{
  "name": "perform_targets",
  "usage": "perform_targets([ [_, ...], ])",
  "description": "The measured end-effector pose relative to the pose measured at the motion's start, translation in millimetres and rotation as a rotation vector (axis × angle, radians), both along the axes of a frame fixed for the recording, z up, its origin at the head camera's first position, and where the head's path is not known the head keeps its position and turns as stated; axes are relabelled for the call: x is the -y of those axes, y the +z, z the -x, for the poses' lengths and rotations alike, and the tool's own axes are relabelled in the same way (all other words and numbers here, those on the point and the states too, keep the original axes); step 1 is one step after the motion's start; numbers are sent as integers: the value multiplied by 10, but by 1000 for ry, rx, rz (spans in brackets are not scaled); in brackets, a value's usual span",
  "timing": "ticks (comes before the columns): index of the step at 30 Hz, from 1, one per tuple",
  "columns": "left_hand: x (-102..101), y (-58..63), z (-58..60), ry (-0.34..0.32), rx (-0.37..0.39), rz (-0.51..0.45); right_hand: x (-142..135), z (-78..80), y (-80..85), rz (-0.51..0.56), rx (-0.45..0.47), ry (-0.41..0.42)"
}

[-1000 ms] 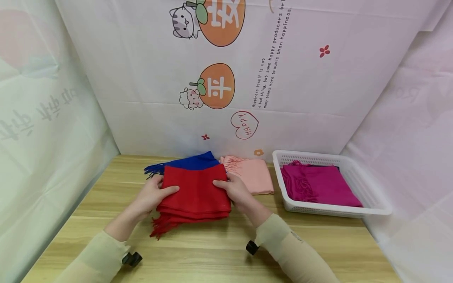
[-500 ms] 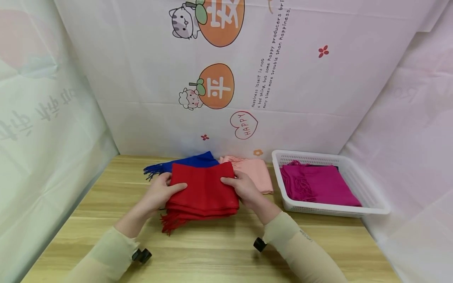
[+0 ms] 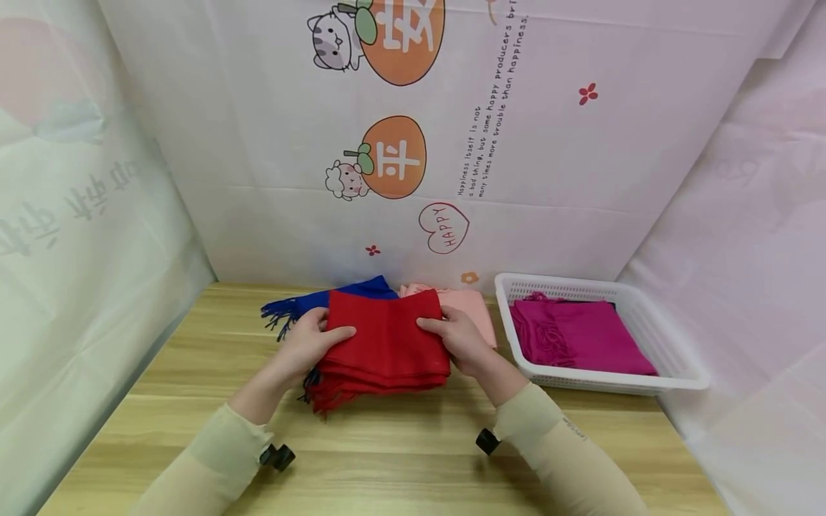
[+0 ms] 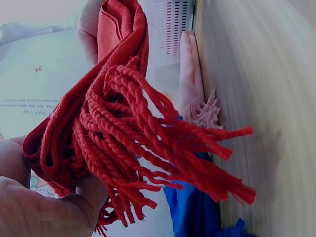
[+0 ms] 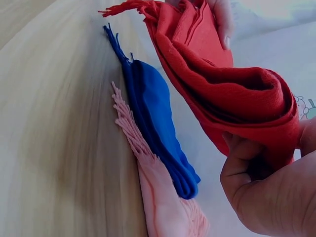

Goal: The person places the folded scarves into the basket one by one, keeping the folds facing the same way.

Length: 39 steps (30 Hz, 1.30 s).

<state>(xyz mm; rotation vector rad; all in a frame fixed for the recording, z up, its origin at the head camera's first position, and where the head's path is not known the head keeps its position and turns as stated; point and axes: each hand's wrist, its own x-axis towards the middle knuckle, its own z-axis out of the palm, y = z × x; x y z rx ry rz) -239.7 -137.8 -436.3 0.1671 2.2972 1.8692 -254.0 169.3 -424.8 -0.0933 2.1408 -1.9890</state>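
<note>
A folded red scarf (image 3: pixel 387 340) is held up off the table between both hands. My left hand (image 3: pixel 308 342) grips its left edge, thumb on top and fingers beneath. The right hand (image 3: pixel 464 342) pinches the opposite edge the same way. Braided red fringe (image 4: pixel 133 123) hangs from the scarf's left side in the left wrist view. Beneath and behind it lies a folded blue scarf (image 5: pixel 155 118), partly covered in the head view. Beside that, a folded pink scarf (image 3: pixel 474 315) rests on the table, its left part hidden by the red one.
A white plastic basket (image 3: pixel 684 369) stands at the right of the wooden table (image 3: pixel 387 459), holding a folded magenta scarf (image 3: pixel 587 337) with something dark under it. Printed white sheets (image 3: pixel 548 158) rise behind the table and at both sides.
Both hands have carried the red scarf to the right and slightly away from the person. It now covers more of the pink scarf. The basket and the other scarves stay put.
</note>
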Motion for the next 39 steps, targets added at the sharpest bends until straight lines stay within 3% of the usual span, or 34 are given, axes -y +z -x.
perform_targets([
  [13, -212, 47, 41, -25, -4, -66, -260, 25, 75, -2, 30, 6],
  [39, -714, 118, 124, -31, -13, -104, -796, 32, 180, -36, 49, -29],
])
